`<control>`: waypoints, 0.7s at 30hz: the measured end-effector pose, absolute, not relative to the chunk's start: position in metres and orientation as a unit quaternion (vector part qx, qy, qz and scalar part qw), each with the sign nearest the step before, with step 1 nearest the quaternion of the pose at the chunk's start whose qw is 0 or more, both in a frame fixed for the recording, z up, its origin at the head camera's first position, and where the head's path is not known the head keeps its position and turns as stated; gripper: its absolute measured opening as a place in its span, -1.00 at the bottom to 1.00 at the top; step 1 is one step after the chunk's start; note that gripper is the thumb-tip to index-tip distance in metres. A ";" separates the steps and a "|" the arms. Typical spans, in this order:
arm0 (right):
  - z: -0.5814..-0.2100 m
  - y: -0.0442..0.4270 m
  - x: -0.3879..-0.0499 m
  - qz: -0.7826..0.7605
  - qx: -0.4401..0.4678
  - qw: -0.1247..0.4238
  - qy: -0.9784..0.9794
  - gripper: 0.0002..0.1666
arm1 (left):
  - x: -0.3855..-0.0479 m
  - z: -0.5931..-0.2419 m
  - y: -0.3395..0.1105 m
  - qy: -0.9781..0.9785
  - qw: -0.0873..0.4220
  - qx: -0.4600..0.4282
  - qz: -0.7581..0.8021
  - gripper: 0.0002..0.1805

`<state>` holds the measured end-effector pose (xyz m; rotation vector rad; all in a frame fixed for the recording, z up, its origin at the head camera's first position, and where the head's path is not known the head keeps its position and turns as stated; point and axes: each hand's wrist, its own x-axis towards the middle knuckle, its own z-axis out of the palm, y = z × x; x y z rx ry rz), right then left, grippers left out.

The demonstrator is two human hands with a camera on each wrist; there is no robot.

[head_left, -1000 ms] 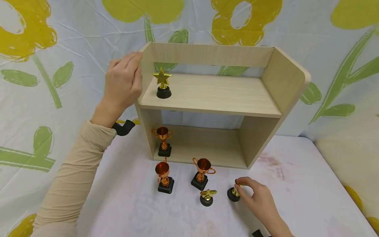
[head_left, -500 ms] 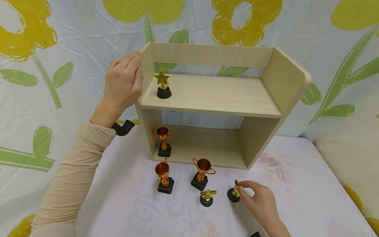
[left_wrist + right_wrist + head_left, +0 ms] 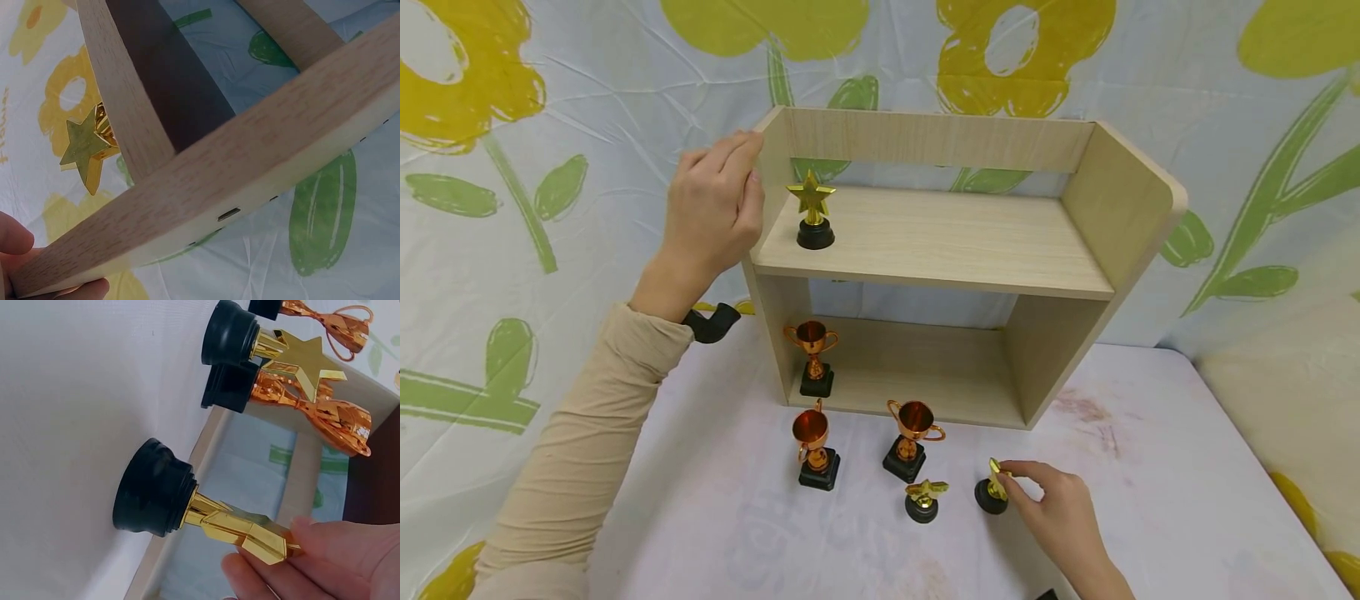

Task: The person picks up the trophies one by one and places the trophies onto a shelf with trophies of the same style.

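Note:
My left hand [image 3: 713,204] grips the top front of the left side panel of a light wooden shelf unit [image 3: 940,237]. In the left wrist view its fingertips [image 3: 14,235] lie on both sides of the panel's edge. On the table, my right hand [image 3: 1063,512] pinches the gold star of a star trophy [image 3: 156,490] between thumb and fingers. The trophy's round black base appears to stand on the cloth. Left of it is a second star trophy [image 3: 922,502], with a copper cup trophy [image 3: 906,446] just behind.
Another copper cup trophy [image 3: 818,450] stands before the shelf. Inside, one cup trophy [image 3: 815,358] occupies the lower left and a gold star trophy [image 3: 812,212] the upper left. A flower-print cloth [image 3: 610,100] hangs behind; a white cloth [image 3: 700,517] covers the table.
The pinched star trophy has turned a little in place, its star now angled differently. My right hand has shifted slightly with it. My left hand keeps its grip on the panel.

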<state>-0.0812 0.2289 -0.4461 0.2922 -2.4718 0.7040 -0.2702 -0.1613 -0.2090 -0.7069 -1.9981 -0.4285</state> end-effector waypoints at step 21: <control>-0.460 0.236 -0.072 0.330 0.087 0.285 -0.896 -0.72 | -0.271 -0.208 -0.161 -0.812 0.479 -0.284 -0.175 -0.55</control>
